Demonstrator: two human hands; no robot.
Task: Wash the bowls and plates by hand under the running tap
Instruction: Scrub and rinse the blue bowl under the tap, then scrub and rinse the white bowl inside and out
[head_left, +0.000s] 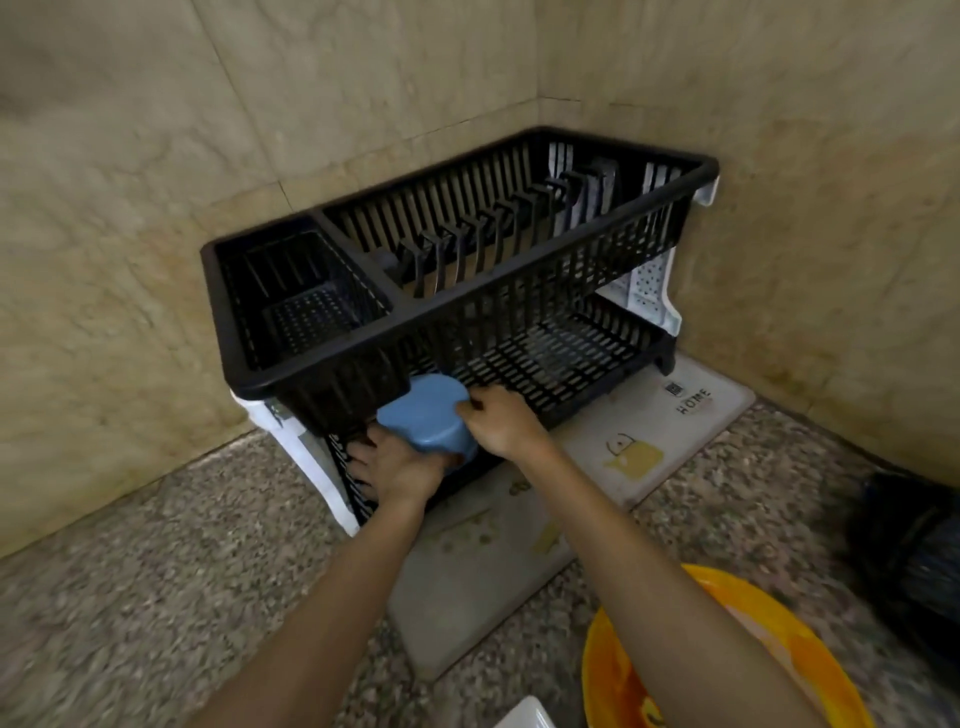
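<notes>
Here both arms reach forward: the left hand (397, 470) cups one upturned blue bowl (427, 418) from below while the right hand (501, 421) pinches its rim, at the lower tier's front-left corner of the two-tier black dish rack (519, 322). One orange basin (727, 665) sits near.

Bowl (426, 415) upside down on rack's (467, 332) lower tier, left end.

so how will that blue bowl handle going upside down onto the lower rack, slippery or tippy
The blue bowl looks like light, stiff plastic, so probably not fragile. It may be slick if wet; both hands grip it. Upside down on its wide rim, it should sit steady on the rack.
</notes>
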